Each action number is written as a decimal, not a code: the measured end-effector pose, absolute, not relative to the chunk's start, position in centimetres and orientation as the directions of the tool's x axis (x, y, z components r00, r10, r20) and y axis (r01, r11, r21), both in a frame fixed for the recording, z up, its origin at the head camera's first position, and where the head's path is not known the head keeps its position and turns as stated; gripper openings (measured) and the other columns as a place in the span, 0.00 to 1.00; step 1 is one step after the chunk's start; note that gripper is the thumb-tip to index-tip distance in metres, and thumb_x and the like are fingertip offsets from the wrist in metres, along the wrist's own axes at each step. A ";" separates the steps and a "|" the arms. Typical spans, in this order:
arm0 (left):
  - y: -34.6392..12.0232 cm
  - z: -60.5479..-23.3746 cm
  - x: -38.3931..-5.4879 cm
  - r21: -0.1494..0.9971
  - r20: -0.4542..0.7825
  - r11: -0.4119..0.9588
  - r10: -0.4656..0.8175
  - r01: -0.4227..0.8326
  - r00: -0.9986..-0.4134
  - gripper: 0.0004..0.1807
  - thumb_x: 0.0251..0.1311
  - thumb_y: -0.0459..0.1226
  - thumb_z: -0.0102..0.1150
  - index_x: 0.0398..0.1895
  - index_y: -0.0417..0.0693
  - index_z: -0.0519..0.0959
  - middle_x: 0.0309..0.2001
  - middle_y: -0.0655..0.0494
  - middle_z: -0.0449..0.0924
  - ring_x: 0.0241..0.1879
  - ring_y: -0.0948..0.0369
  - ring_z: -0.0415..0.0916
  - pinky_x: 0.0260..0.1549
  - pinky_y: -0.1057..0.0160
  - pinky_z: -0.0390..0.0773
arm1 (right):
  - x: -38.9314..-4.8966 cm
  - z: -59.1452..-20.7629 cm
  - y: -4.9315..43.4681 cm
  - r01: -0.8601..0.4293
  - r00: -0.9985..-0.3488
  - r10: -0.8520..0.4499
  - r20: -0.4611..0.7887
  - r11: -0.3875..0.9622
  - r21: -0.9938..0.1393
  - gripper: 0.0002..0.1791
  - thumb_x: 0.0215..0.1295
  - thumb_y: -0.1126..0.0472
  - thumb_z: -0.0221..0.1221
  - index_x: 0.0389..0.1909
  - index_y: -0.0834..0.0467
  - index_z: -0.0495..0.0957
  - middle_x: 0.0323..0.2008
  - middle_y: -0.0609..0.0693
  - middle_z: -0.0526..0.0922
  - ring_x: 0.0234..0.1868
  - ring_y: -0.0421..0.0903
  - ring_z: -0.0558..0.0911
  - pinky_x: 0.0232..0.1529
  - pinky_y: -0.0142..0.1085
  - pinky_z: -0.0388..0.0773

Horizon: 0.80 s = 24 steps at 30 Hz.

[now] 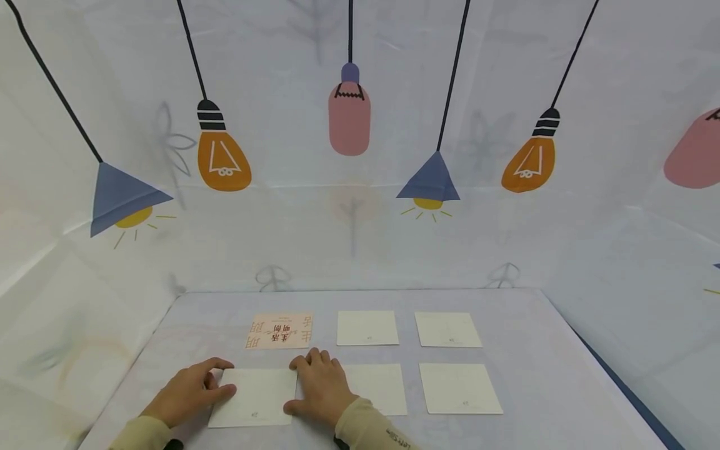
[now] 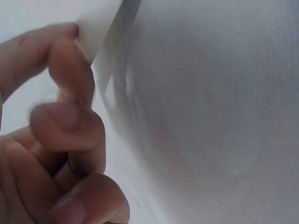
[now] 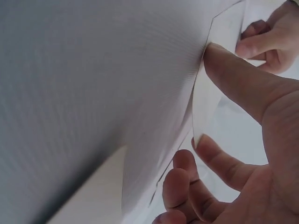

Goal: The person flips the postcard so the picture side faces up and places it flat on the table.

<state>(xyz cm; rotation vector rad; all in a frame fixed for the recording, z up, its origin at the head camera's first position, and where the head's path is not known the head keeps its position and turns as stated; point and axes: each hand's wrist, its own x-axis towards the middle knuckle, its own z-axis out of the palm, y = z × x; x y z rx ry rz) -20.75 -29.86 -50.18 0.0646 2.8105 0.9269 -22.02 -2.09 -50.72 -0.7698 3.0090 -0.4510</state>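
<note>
A white card point(image 1: 253, 397) lies at the front left of the table, between my two hands. My left hand point(image 1: 188, 390) holds its left side, index finger at the far corner and thumb over the card; the other fingers are curled. My right hand point(image 1: 323, 384) holds the right edge, with thumb and index finger spread along it. In the right wrist view the thumb point(image 3: 233, 74) presses the card's edge point(image 3: 212, 88) and the index fingertip touches its corner. Behind lies a peach card point(image 1: 278, 331) with printed characters that appear upside down.
Several more white cards lie in two rows: one card point(image 1: 368, 328) behind my right hand, one point(image 1: 450, 329) at the back right, one point(image 1: 461, 389) at the front right, and one point(image 1: 382, 387) partly covered by my right hand. A white cloth wall point(image 1: 360, 244) with printed lamps stands behind the table.
</note>
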 end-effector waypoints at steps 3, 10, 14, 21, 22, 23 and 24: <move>-30.1 -50.4 -20.8 0.649 -0.194 0.760 0.122 -0.034 -0.973 0.34 0.61 0.52 0.69 0.61 0.37 0.76 0.19 0.57 0.77 0.19 0.60 0.70 0.24 0.64 0.69 | -22.1 -50.7 -2.2 -0.463 -0.883 -0.466 0.059 0.842 -0.278 0.36 0.45 0.34 0.76 0.54 0.45 0.78 0.41 0.42 0.73 0.41 0.40 0.70 0.45 0.38 0.73; -30.4 -50.5 -20.7 0.733 -0.249 0.673 0.127 -0.101 -0.960 0.38 0.63 0.51 0.68 0.64 0.31 0.71 0.20 0.55 0.82 0.14 0.60 0.69 0.17 0.63 0.69 | -22.1 -50.7 -2.4 -0.459 -0.884 -0.464 0.056 0.839 -0.292 0.37 0.44 0.36 0.77 0.54 0.44 0.77 0.41 0.42 0.73 0.41 0.40 0.71 0.46 0.37 0.74; -30.5 -50.4 -20.5 0.763 -0.229 0.639 0.129 -0.095 -0.965 0.36 0.62 0.50 0.68 0.63 0.33 0.71 0.22 0.55 0.83 0.14 0.59 0.71 0.17 0.62 0.71 | -22.0 -50.6 -2.3 -0.470 -0.880 -0.468 0.081 0.833 -0.293 0.37 0.43 0.36 0.78 0.54 0.45 0.76 0.42 0.42 0.73 0.41 0.40 0.72 0.46 0.37 0.74; -30.5 -50.4 -20.1 0.777 -0.203 0.623 0.109 -0.092 -0.973 0.33 0.63 0.51 0.67 0.61 0.37 0.71 0.24 0.55 0.84 0.15 0.56 0.73 0.19 0.62 0.73 | -21.7 -50.2 -1.9 -0.476 -0.877 -0.457 0.144 0.792 -0.382 0.34 0.50 0.44 0.77 0.57 0.46 0.75 0.38 0.40 0.74 0.35 0.35 0.73 0.37 0.33 0.75; -30.5 -50.3 -20.0 0.777 -0.199 0.623 0.102 -0.093 -0.975 0.33 0.63 0.51 0.67 0.60 0.37 0.71 0.24 0.55 0.84 0.16 0.56 0.73 0.19 0.62 0.72 | -21.7 -50.1 -1.9 -0.462 -0.883 -0.446 0.143 0.778 -0.425 0.33 0.51 0.46 0.77 0.57 0.47 0.75 0.36 0.39 0.74 0.33 0.35 0.72 0.35 0.32 0.74; -30.5 -50.3 -19.9 0.775 -0.195 0.625 0.098 -0.092 -0.976 0.33 0.63 0.52 0.67 0.60 0.37 0.71 0.24 0.56 0.84 0.15 0.56 0.73 0.19 0.62 0.72 | -21.6 -50.0 -1.8 -0.445 -0.891 -0.433 0.140 0.765 -0.466 0.32 0.53 0.47 0.76 0.58 0.48 0.75 0.34 0.37 0.73 0.30 0.34 0.72 0.33 0.31 0.73; -30.4 -50.3 -19.9 0.774 -0.191 0.627 0.095 -0.090 -0.977 0.33 0.63 0.52 0.67 0.59 0.37 0.71 0.24 0.56 0.84 0.15 0.56 0.73 0.19 0.62 0.72 | -21.6 -49.9 -1.8 -0.422 -0.900 -0.415 0.135 0.747 -0.514 0.31 0.55 0.49 0.75 0.58 0.50 0.75 0.31 0.36 0.73 0.28 0.33 0.71 0.30 0.31 0.71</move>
